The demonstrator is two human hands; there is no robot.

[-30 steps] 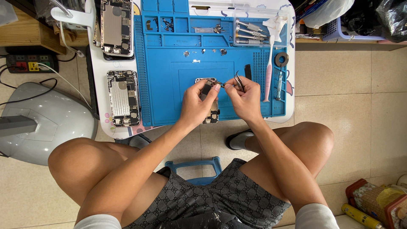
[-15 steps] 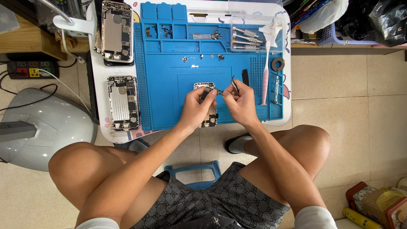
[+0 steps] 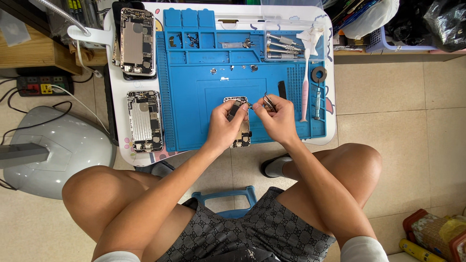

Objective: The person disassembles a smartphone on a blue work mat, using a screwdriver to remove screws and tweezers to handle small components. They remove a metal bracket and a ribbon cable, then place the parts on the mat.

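Observation:
An opened phone body (image 3: 239, 127) lies on the blue repair mat (image 3: 194, 121), near the mat's front edge. My left hand (image 3: 224, 125) rests on the phone and pinches a small dark part at its upper end. My right hand (image 3: 277, 120) holds metal tweezers (image 3: 268, 102), whose tips point toward the phone's top edge, close to my left fingers. Both hands nearly touch above the phone.
Two more opened phone shells (image 3: 137, 41) (image 3: 144, 120) lie on the white table (image 3: 327, 97) left of the mat. Screwdrivers (image 3: 284, 48), a pink tool (image 3: 305, 92), a tape roll (image 3: 319, 73) and small screws (image 3: 213, 71) sit at the mat's top and right. A grey fan base (image 3: 53, 145) stands on the floor at left.
The view has shifted slightly, so the table sits a little lower in frame. My hands stay together over the phone, with the tweezers still near its top edge.

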